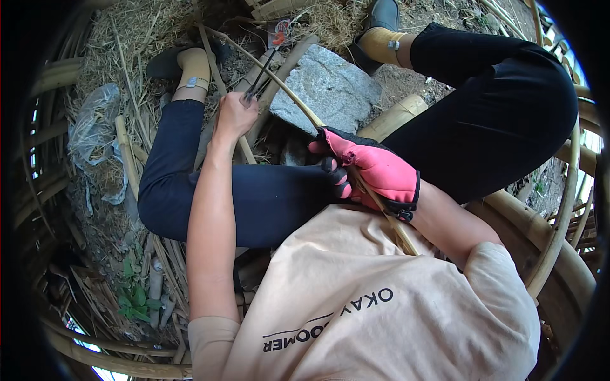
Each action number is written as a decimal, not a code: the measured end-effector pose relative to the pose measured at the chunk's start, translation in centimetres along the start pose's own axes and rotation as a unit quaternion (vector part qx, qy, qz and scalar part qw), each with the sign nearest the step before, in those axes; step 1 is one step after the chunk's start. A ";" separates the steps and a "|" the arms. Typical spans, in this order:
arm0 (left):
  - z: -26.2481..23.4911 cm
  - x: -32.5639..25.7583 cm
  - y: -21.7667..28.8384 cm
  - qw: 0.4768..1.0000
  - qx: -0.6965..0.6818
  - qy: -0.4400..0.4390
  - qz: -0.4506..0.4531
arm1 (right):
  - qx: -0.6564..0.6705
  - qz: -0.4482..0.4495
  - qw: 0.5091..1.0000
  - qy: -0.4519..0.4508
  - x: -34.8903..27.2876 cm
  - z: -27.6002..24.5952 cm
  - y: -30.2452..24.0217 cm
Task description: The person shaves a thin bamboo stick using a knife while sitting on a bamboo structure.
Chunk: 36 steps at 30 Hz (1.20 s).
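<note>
Crumpled clear plastic bag (95, 124) on straw at far left, small red-and-white wrapper (279, 32) at far centre

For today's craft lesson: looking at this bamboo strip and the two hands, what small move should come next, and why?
Probably draw the blade a little further along the bamboo strip. The left hand holds the blade against it, and the gloved right hand grips the strip near the body, steadying it across the lap.
</note>
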State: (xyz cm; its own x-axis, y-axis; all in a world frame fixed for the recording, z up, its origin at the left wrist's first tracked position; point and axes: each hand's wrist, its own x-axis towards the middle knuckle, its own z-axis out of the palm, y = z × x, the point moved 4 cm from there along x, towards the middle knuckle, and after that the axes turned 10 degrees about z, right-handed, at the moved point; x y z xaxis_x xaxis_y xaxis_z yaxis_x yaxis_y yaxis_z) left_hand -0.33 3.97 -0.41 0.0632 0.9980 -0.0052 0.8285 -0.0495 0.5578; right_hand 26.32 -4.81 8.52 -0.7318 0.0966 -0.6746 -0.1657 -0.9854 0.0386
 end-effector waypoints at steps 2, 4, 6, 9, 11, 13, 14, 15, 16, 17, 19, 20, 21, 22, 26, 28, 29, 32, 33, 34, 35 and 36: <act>-0.1 -0.1 0.5 0.997 -0.068 -0.022 -0.005 | -0.018 -0.004 1.000 0.021 0.0 -0.2 -0.1; -1.2 -1.4 1.4 0.997 -0.059 -0.047 0.012 | -0.019 0.008 1.000 0.021 0.0 0.7 0.7; -1.0 -1.5 2.1 0.995 -0.067 -0.053 0.058 | -0.029 0.011 0.999 0.026 0.0 0.9 1.0; -0.5 -1.1 2.3 0.996 -0.044 -0.050 0.059 | -0.035 -0.001 0.999 0.028 0.0 0.6 0.5; -0.3 -0.1 2.1 0.998 -0.036 -0.017 0.052 | -0.010 0.003 1.000 0.007 0.1 0.3 0.3; -0.4 0.5 0.5 0.999 -0.020 0.016 0.042 | -0.010 0.002 1.000 0.012 0.0 0.2 0.1; -0.5 0.5 -1.3 1.000 0.000 0.017 -0.006 | -0.008 0.004 1.000 0.018 0.0 0.3 0.1; -0.7 0.6 -2.2 0.998 0.019 0.017 -0.054 | -0.009 0.001 1.000 0.016 -0.1 0.5 0.0; -0.7 0.4 -2.6 0.998 0.001 0.021 -0.055 | -0.020 0.005 1.000 0.021 -0.3 0.7 0.1; -0.6 0.2 -2.9 0.998 0.003 0.023 -0.052 | -0.031 0.008 0.999 0.026 -0.4 0.8 0.1; -0.1 0.3 -1.3 0.998 -0.028 -0.013 -0.052 | -0.008 0.007 1.000 0.025 -0.2 0.5 0.1; -0.1 0.0 -0.1 0.998 -0.052 0.000 -0.019 | -0.021 0.004 0.999 0.029 -0.5 0.8 -0.1; -0.2 -0.1 0.6 0.999 -0.051 -0.002 -0.015 | -0.034 0.002 0.999 0.035 -0.8 1.0 0.0; -0.2 -0.1 1.3 0.998 -0.065 -0.020 0.004 | -0.037 -0.004 0.999 0.022 -0.3 0.5 0.1; -0.1 0.1 2.8 0.994 -0.066 -0.042 0.074 | -0.023 0.005 0.999 0.043 0.1 0.1 0.0; -0.1 0.0 2.7 0.994 -0.051 -0.053 0.077 | -0.019 0.007 0.999 0.043 0.0 0.2 0.1; -0.2 0.4 2.4 0.997 -0.042 -0.045 0.054 | -0.019 0.011 0.999 0.044 0.0 0.2 0.2; -0.5 0.8 0.0 0.999 -0.016 -0.035 0.006 | -0.028 -0.001 0.999 0.043 -0.2 0.4 0.1; -0.6 0.9 -0.4 0.999 -0.005 -0.039 -0.015 | -0.030 -0.002 0.999 0.044 -0.2 0.3 0.2; -0.5 0.9 -0.7 0.999 0.010 -0.033 -0.037 | -0.033 -0.009 0.998 0.050 -0.1 0.2 0.1; -0.2 0.9 -0.7 0.999 0.009 -0.031 -0.037 | -0.035 -0.016 0.998 0.055 0.0 0.2 0.1; 0.0 0.9 -0.6 0.999 0.008 -0.015 -0.034 | -0.037 -0.015 0.998 0.054 -0.1 0.4 0.1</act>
State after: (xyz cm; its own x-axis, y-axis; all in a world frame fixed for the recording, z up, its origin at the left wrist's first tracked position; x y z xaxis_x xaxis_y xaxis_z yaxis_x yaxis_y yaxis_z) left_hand -0.80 4.91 -0.76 0.0232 0.9974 -0.0676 0.8405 0.0171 0.5416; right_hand 26.14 -4.85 8.89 -0.6510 0.1152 -0.7503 -0.1342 -0.9903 -0.0356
